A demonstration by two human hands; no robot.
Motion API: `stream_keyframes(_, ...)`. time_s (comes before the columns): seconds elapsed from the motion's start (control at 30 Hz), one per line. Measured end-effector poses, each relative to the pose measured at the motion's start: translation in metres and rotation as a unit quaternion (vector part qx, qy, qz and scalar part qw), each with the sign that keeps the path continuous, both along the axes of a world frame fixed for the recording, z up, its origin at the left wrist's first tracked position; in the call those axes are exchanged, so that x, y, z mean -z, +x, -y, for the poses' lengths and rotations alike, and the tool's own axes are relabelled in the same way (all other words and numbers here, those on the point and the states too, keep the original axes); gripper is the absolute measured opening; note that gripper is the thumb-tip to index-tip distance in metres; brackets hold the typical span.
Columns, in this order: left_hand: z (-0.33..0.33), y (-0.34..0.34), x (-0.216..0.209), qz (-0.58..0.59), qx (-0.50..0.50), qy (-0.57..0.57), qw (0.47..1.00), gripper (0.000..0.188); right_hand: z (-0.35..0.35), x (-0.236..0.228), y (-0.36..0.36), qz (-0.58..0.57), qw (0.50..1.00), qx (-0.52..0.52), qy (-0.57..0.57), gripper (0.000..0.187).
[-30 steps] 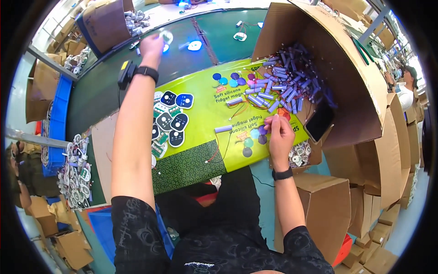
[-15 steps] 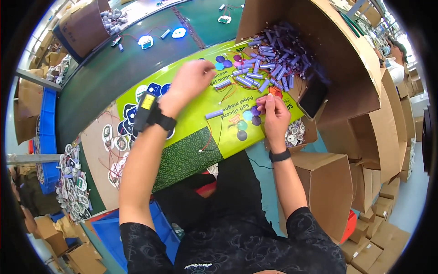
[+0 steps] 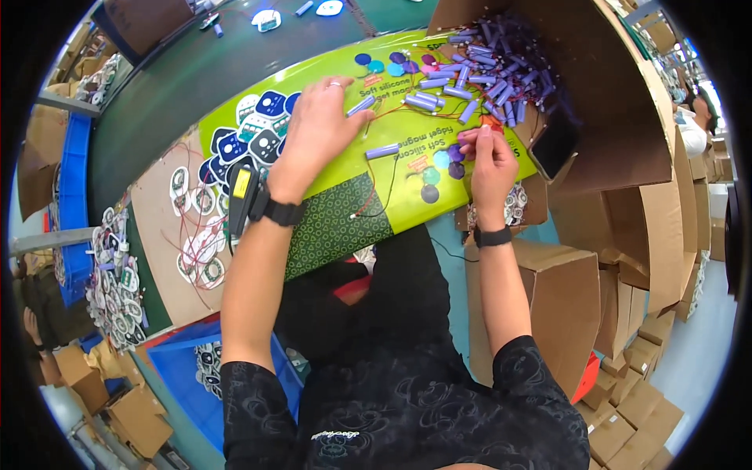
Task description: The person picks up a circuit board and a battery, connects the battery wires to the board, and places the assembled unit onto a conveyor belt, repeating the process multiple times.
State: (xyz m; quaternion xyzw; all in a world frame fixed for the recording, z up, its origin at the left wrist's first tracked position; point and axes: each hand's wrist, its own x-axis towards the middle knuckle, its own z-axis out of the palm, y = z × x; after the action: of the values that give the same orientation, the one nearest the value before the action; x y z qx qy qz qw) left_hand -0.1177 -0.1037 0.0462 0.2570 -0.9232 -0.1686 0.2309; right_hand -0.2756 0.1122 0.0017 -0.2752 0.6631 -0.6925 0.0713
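Observation:
My left hand [image 3: 319, 125], with a ring and a dark wristband, is over the yellow-green mat [image 3: 329, 176]. A purple battery cell [image 3: 361, 106] sits between its thumb and forefinger. The closed fingers of my right hand [image 3: 487, 160] pinch together near the mat's right side; what they hold is too small to make out. Between the hands, another purple cell [image 3: 382, 151] lies with red and black wires trailing down. Right of my left hand, two cells [image 3: 424, 102] lie side by side. Round-edged blue and white circuit boards [image 3: 252, 129] are piled left of my left hand.
A heap of purple cells [image 3: 501, 74] spills from a large cardboard box [image 3: 619, 117]. A black phone [image 3: 553, 147] leans by it. White wired discs [image 3: 205, 243] lie on a brown board at the left. A green conveyor [image 3: 227, 66] runs behind; a blue bin [image 3: 184, 384] stands below.
My left hand has turned and come lower over the mat, with a battery cell now shifted left beside its thumb. My right hand stays pinched and has moved slightly right. The whole view has shifted.

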Motion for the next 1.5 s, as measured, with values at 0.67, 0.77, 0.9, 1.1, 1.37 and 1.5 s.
stream_keyframes(0.67,0.018,0.034,0.014,0.043,-0.109,-0.158,0.98,0.029,0.001,0.004,0.003,-0.057,0.997,0.0,0.048,0.029)
stream_keyframes(0.77,0.003,0.041,-0.015,-0.018,-0.07,-0.124,0.99,0.021,-0.003,0.004,0.002,-0.053,0.997,0.011,0.053,0.029)
stream_keyframes(0.9,-0.01,0.048,-0.027,-0.202,-0.003,0.35,0.915,0.026,-0.006,0.001,0.001,-0.047,0.998,-0.001,0.04,0.031)
stream_keyframes(1.1,-0.003,0.044,0.017,-0.367,0.123,0.636,0.668,0.036,0.0,-0.032,0.066,-0.339,0.914,-0.187,0.12,0.013)
stream_keyframes(1.37,-0.006,0.055,0.017,-0.421,0.181,0.725,0.515,0.051,0.018,-0.04,0.117,-0.446,0.802,-0.279,0.282,0.019)
stream_keyframes(1.5,-0.007,0.056,0.013,-0.436,0.206,0.709,0.515,0.041,0.024,-0.038,0.111,-0.456,0.812,-0.28,0.234,0.016)
